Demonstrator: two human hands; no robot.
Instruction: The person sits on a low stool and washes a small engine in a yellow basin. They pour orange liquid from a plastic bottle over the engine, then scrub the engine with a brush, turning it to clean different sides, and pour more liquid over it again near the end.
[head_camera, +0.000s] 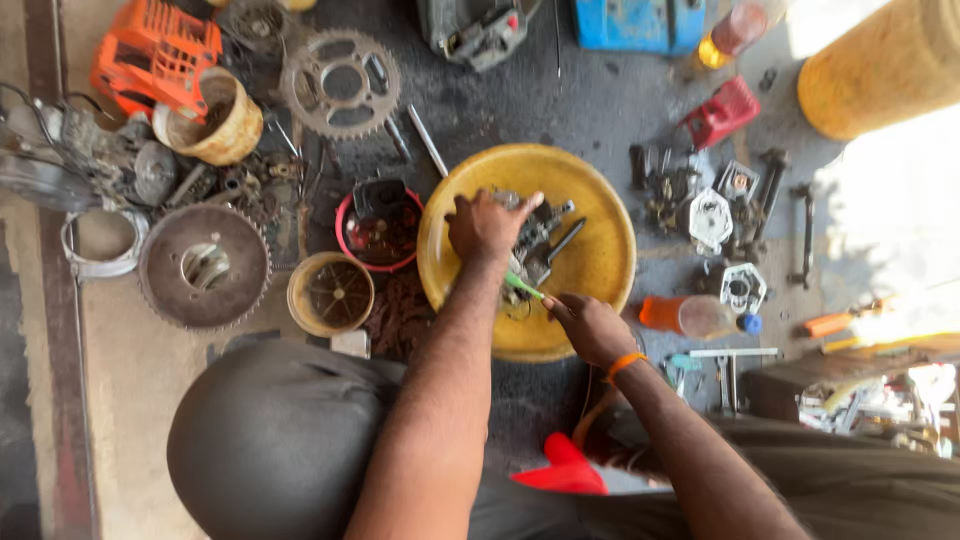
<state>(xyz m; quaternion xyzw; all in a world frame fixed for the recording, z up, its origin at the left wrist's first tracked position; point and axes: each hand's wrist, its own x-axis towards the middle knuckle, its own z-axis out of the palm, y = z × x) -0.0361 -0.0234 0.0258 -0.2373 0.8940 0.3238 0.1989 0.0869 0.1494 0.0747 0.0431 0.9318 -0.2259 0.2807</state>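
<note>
While left hand (487, 226) grips parts, right hand (592, 327) holds brush (522, 288)

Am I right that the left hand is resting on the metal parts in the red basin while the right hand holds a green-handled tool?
Not quite: the basin is yellow, not red, as the head view shows. The left hand does rest on the metal parts in it, and the right hand does hold the green-handled tool.
</note>
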